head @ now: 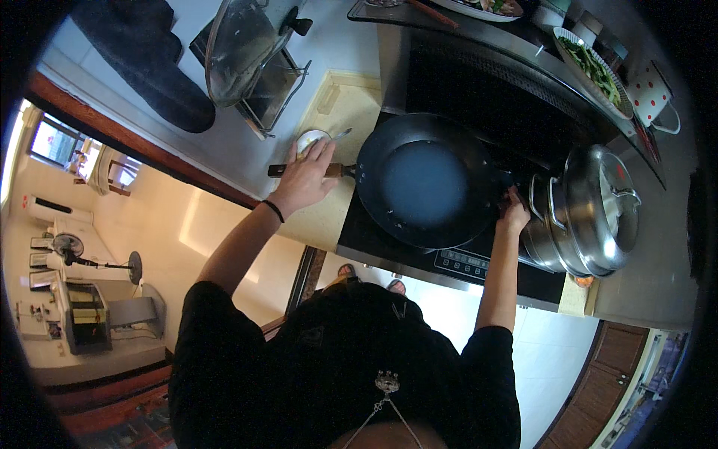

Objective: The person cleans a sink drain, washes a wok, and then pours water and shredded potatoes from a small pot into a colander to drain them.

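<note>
A dark wok (426, 177) sits on the black glass cooktop (364, 230), with a pale sheen across its bottom. My right hand (513, 210) grips the short handle on the wok's right side. On the left, my left hand (307, 174) lies across the wok's long wooden handle (276, 170), its fingers stretched out and apart rather than wrapped around it. Whether the palm presses on the handle is hidden. Just beyond those fingertips is a small white dish (312, 137), partly covered by them, with a spoon (342, 133) beside it.
A stacked steel steamer pot (589, 213) stands close to the right hand. On the left wall, a glass lid (238, 62) rests in a metal rack (286, 106). The back shelf carries a plate of greens (594, 70) and a dotted mug (648, 98). Touch controls (463, 264) line the front.
</note>
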Action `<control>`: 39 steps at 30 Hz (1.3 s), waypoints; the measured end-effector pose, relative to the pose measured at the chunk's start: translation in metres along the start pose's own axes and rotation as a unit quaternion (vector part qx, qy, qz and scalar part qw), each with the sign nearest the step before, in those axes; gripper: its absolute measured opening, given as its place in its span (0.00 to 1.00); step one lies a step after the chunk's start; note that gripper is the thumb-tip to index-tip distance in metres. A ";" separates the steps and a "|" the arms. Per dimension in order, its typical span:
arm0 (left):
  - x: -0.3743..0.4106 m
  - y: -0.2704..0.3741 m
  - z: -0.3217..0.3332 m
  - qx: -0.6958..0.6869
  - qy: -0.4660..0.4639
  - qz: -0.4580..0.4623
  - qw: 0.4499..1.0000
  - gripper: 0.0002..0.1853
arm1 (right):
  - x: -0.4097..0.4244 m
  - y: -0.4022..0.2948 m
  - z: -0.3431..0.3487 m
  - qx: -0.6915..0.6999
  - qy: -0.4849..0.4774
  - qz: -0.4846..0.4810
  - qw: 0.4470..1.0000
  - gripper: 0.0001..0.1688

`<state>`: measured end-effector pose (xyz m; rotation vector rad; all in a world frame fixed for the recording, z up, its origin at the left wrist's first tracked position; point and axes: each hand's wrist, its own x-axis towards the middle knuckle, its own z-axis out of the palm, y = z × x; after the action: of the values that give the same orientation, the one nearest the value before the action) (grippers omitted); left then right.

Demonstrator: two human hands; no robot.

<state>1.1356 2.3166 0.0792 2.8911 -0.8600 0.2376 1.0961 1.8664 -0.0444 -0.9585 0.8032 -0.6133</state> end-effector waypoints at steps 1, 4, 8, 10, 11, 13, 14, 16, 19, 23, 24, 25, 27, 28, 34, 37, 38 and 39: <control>-0.004 -0.003 0.014 -0.004 -0.033 -0.028 0.999 0.37 | 0.003 -0.001 -0.003 -0.006 -0.001 0.011 1.000 0.10; 0.002 -0.008 0.026 -0.026 -0.163 -0.076 0.983 0.40 | -0.003 -0.003 -0.002 -0.016 -0.006 0.004 1.000 0.08; 0.029 -0.017 0.040 -0.036 -0.236 -0.090 0.967 0.34 | -0.003 0.000 0.002 0.029 -0.010 0.007 1.000 0.12; 0.040 -0.021 0.047 -0.060 -0.240 -0.079 0.966 0.28 | -0.002 0.002 0.003 0.010 0.016 -0.003 1.000 0.15; 0.043 -0.023 0.055 -0.077 -0.223 -0.063 0.970 0.26 | -0.001 0.003 0.004 0.001 0.029 -0.008 1.000 0.16; 0.052 -0.027 0.062 -0.090 -0.238 -0.050 0.966 0.22 | -0.011 0.000 0.015 0.043 0.007 -0.041 0.998 0.10; 0.054 -0.030 0.063 -0.088 -0.270 -0.055 0.957 0.21 | -0.014 -0.001 0.019 0.063 -0.004 -0.056 0.996 0.06; 0.059 -0.024 0.054 -0.082 -0.293 -0.062 0.951 0.20 | -0.008 -0.001 0.017 0.040 0.014 -0.052 0.998 0.06; 0.050 -0.020 0.056 -0.071 -0.236 -0.059 0.967 0.22 | 0.009 0.005 0.003 -0.024 0.007 -0.056 0.998 0.06; 0.039 -0.013 0.041 -0.048 -0.255 -0.083 0.962 0.20 | -0.002 0.004 0.006 -0.045 -0.012 -0.043 0.998 0.05; 0.035 -0.013 0.039 -0.048 -0.254 -0.086 0.962 0.19 | -0.006 0.002 0.006 -0.053 -0.011 -0.032 0.998 0.04; 0.031 -0.012 0.038 -0.047 -0.253 -0.089 0.962 0.18 | -0.010 0.001 0.005 -0.060 -0.011 -0.020 0.998 0.04; 0.021 -0.011 0.037 -0.044 -0.237 -0.081 0.967 0.16 | -0.015 0.000 0.000 -0.062 -0.019 -0.008 0.998 0.04; 0.016 -0.010 0.036 -0.043 -0.221 -0.069 0.972 0.16 | -0.018 0.000 -0.005 -0.057 -0.028 -0.008 0.998 0.04; -0.017 0.005 0.025 -0.023 -0.198 -0.080 0.977 0.13 | -0.039 -0.003 -0.033 -0.054 -0.035 -0.005 0.998 0.05; -0.039 0.014 0.015 -0.017 -0.162 -0.064 0.985 0.11 | -0.054 -0.005 -0.049 -0.056 -0.029 -0.004 0.998 0.04; -0.046 0.017 0.012 -0.013 -0.146 -0.053 0.988 0.11 | -0.061 -0.006 -0.055 -0.052 -0.029 -0.003 0.998 0.04; -0.055 0.020 0.006 -0.006 -0.139 -0.052 0.989 0.11 | -0.073 -0.011 -0.057 -0.054 -0.024 0.011 0.998 0.04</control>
<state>1.0798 2.3278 0.0642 2.9907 -0.7406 -0.1839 1.0070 1.8902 -0.0300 -1.0582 0.8090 -0.5296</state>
